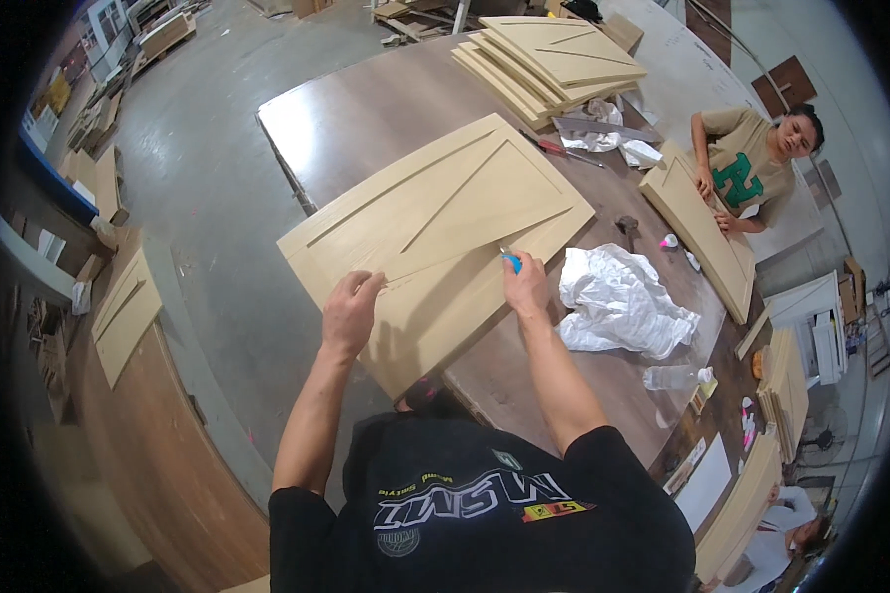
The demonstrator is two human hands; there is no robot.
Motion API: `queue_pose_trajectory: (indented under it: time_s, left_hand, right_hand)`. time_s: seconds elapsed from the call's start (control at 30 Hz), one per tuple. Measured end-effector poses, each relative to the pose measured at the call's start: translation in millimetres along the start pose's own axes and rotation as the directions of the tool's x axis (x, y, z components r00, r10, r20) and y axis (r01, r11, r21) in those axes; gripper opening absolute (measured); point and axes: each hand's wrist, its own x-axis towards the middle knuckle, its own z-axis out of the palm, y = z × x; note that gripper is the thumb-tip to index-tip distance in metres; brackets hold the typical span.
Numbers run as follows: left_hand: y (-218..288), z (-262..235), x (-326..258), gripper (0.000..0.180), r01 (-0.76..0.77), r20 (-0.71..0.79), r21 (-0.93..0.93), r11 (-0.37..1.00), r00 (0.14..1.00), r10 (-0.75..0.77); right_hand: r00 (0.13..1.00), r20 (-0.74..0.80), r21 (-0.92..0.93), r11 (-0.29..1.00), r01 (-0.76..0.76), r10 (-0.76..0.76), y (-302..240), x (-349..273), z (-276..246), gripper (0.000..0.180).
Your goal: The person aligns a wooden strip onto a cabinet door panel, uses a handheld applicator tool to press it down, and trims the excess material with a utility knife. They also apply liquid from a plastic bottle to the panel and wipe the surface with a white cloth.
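Note:
A cream wooden panel with long grooves lies tilted across the table corner in front of me. My right hand is closed around a small blue tool, its pale tip at the panel's groove; its exact kind is not clear. My left hand is over the panel's left part, fingers bunched together near small marks or crumbs on the surface. Whatever those fingers may pinch is too small to make out. Beside my right forearm lies a crumpled white cloth.
Stacked cream panels stand at the table's far end, near a red-handled screwdriver. A clear plastic bottle lies at the right. Across the table, a co-worker handles another panel. A further person is at lower right.

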Motion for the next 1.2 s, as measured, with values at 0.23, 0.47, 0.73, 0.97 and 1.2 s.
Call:
queue_pose_trajectory:
  time_s: [0.23, 0.47, 0.73, 0.97, 1.2]
  left_hand:
    - [-16.7, 14.7, -12.2, 0.033, 0.208, 0.188, -0.017, 0.978, 0.961, -0.202]
    - [-28.1, 29.7, 2.6, 0.053, 0.277, 0.376, 0.158, 0.948, 0.871, -0.317]
    - [-8.8, 43.7, -19.7, 0.052, 0.352, 0.414, -0.014, 0.936, 0.854, -0.315]
    - [-5.5, 35.4, -29.6, 0.051, 0.254, 0.402, 0.028, 0.967, 0.883, -0.244]
    - [9.0, 30.5, 19.4, 0.056, 0.120, 0.598, 0.104, 0.987, 0.786, -0.158]
  right_hand:
    - [0.979, 0.151, -0.182, 0.977, -0.109, 0.137, 4.7, 25.3, -16.3, 0.046]
    - [0.955, 0.215, -0.192, 0.968, -0.164, 0.204, -21.2, 11.8, -7.7, 0.054]
    - [0.960, 0.025, -0.115, 0.954, -0.275, 0.280, -7.6, 1.7, -11.7, 0.048]
    - [0.960, -0.029, -0.090, 0.955, -0.281, 0.280, -11.6, -6.9, -9.2, 0.043]
    - [0.927, -0.011, -0.032, 0.927, -0.375, 0.375, -8.4, -5.6, -11.6, 0.042]
